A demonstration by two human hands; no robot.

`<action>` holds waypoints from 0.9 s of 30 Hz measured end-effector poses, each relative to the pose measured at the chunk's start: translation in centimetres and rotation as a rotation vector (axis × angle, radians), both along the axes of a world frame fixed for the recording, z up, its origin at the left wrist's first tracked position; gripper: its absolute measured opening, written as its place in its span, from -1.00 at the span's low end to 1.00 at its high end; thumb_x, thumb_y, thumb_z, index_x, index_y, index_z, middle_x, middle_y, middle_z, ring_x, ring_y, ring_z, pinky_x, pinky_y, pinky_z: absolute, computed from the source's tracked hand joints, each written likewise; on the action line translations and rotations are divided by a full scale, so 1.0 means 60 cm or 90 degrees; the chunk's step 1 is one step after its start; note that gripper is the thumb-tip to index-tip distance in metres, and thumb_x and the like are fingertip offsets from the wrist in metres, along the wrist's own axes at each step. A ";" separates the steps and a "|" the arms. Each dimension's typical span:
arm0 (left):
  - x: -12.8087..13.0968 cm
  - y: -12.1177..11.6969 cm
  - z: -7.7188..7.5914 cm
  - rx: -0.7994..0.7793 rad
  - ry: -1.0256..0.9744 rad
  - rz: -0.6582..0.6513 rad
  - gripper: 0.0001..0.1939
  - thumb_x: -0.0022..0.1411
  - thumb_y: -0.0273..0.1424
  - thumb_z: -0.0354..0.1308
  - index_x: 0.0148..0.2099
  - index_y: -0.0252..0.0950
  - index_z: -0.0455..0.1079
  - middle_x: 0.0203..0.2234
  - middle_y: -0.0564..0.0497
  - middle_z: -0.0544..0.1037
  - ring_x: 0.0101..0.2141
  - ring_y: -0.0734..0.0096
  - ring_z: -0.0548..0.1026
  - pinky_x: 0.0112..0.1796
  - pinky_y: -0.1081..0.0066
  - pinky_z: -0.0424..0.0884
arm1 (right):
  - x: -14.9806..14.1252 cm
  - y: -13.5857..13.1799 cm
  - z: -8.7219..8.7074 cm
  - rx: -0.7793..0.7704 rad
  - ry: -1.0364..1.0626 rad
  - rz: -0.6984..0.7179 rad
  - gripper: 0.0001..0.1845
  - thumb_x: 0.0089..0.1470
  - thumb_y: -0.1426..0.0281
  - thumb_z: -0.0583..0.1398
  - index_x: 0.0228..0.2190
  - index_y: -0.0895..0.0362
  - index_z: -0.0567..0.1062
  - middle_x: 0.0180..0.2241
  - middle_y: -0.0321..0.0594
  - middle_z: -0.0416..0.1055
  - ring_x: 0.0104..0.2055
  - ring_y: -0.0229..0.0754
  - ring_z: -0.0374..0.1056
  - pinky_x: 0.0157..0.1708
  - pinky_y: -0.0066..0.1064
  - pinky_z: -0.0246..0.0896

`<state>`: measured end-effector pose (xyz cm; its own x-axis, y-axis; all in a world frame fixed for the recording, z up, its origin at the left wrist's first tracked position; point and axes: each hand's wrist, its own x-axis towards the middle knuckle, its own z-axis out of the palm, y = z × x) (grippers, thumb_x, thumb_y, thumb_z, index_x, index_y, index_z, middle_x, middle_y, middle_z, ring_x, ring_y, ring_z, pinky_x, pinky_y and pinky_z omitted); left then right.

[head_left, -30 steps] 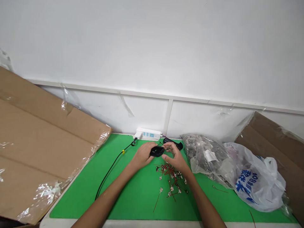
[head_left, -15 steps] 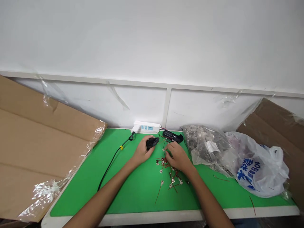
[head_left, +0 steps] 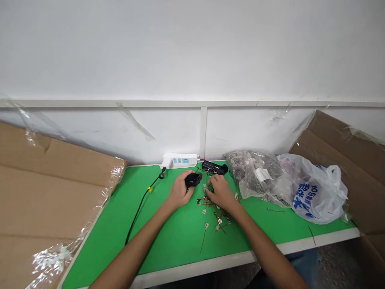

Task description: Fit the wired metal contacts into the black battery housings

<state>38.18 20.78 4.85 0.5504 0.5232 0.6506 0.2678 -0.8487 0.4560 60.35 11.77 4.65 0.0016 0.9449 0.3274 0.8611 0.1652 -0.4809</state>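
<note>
Black casing (head_left: pixel 193 180), left hand (head_left: pixel 179 190) curled round it, beside wire pile (head_left: pixel 219 221); right hand (head_left: pixel 221 192), grip partly bent at that pile, hold unclear; tangling might cause snags

The counter (head_left: pixel 168 245) has a green top and a white edge. Along its back lie a white power strip (head_left: pixel 185 160) and a black object (head_left: pixel 214 167); a black cable (head_left: pixel 138 211) crosses the left. Small wired pieces (head_left: pixel 219 221) lie scattered mid-counter, with a clear plastic bag (head_left: pixel 248 170) and a white bag (head_left: pixel 319 190) at right.
</note>
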 end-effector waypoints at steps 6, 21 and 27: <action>0.000 -0.004 -0.001 0.029 -0.009 -0.039 -0.38 0.36 -0.42 0.12 0.39 -0.24 0.06 0.18 -0.27 0.43 0.22 -0.02 0.39 0.23 -0.13 0.31 | -0.028 0.014 -0.029 0.012 0.009 -0.012 -0.94 0.24 0.40 0.22 -0.30 0.12 0.48 -0.16 -0.03 0.44 0.00 0.09 0.27 0.03 -0.10 0.23; 0.002 -0.028 -0.003 -0.430 -0.141 -0.040 -0.44 0.50 -0.08 0.00 0.36 -0.27 0.08 0.11 -0.21 0.51 0.09 0.06 0.49 0.16 0.02 0.37 | -0.005 -0.011 0.064 0.114 0.728 -0.010 -0.51 0.24 0.12 0.27 0.11 0.05 0.42 -0.15 -0.11 0.66 -0.23 -0.08 0.59 -0.12 -0.20 0.45; 0.005 -0.017 -0.008 -0.342 -0.099 0.024 -0.46 0.50 -0.08 -0.01 0.35 -0.27 0.15 0.09 -0.19 0.47 0.07 0.09 0.46 0.14 0.08 0.36 | -0.068 -0.010 0.072 0.036 0.855 0.081 -0.67 0.12 0.11 0.37 -0.22 0.09 0.61 -0.28 -0.13 0.67 -0.36 -0.14 0.57 -0.46 -0.41 0.33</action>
